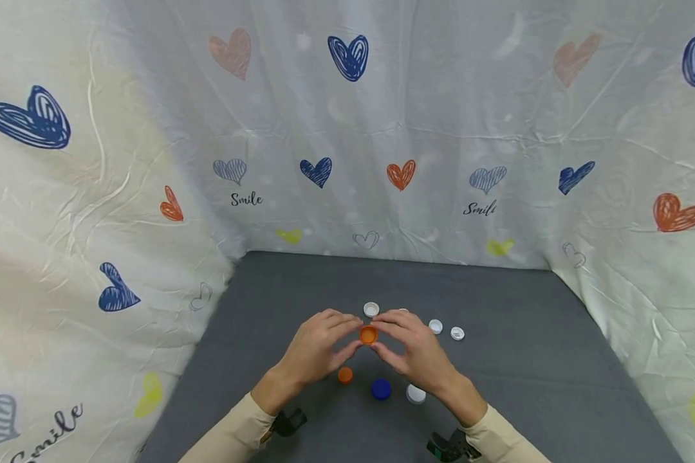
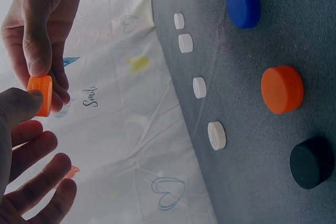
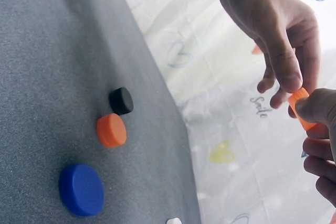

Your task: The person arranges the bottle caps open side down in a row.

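Both hands hold an orange bottle cap (image 1: 368, 335) between them, raised over the grey table, its hollow side turned to the head camera. From the left, my left hand (image 1: 317, 344) pinches its rim with thumb and fingertips. Opposite it, my right hand (image 1: 416, 347) pinches the other edge. In the left wrist view a thumb lies on the cap's (image 2: 44, 95) side. Below the hands, a second orange cap (image 1: 345, 375), a blue cap (image 1: 381, 389) and a white cap (image 1: 416, 394) form a row. A black cap (image 2: 312, 162) sits beside the orange one, mostly hidden in the head view.
Behind the hands stand several small white caps, among them one at the back (image 1: 371, 310) and two on the right, a nearer cap (image 1: 457, 334) and another (image 1: 435, 326). A grey cloth (image 1: 515, 360) covers the table. Heart-printed curtains (image 1: 440, 96) enclose its back and sides.
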Motion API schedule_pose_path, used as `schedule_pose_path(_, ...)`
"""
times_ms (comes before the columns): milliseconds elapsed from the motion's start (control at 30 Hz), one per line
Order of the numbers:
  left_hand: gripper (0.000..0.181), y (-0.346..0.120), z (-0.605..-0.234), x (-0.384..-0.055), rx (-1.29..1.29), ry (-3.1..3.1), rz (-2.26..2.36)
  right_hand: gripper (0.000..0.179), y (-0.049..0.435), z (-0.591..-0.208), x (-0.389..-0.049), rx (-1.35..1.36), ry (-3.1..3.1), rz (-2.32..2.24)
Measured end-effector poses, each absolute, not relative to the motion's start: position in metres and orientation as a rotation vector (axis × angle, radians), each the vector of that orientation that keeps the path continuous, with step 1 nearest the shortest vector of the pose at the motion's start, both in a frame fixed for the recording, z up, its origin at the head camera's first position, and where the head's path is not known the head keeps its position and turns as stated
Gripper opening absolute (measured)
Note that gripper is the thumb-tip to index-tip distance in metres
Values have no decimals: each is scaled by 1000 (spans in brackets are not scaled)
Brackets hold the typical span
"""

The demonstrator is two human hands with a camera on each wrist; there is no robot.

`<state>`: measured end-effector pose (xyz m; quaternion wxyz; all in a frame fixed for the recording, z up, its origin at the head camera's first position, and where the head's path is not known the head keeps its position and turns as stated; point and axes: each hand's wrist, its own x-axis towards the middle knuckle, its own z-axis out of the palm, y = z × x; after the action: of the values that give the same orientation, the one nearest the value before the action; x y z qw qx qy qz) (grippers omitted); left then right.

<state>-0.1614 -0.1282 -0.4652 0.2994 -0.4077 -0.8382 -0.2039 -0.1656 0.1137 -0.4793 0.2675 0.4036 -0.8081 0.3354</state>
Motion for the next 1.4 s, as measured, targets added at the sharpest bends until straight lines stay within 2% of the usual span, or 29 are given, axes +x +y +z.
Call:
schedule_pose_path(200, 45, -129, -465, -161, -1095, -2138, -480, 34, 114, -479, -164, 1069, -2193, 970)
schedule_pose_path(533, 40, -126, -469, -164, -1157, -1977, -417, 27, 114, -476, -158, 1059, -2287, 1168)
schedule_pose_path(700, 38, -126, -473, -162, -1139, -1997, -531, 25, 114, -477, -156, 1053, -2303, 1200)
schedule_pose_path(1100, 19, -122, -477, -156, -848, -2346, -1080, 50, 119, -480, -166, 1085, -2156, 880)
schedule_pose_path(1400, 15, -122, -472, -156, -724, -2526, -1504, 56, 115, -482, -167, 1164, -2060, 787)
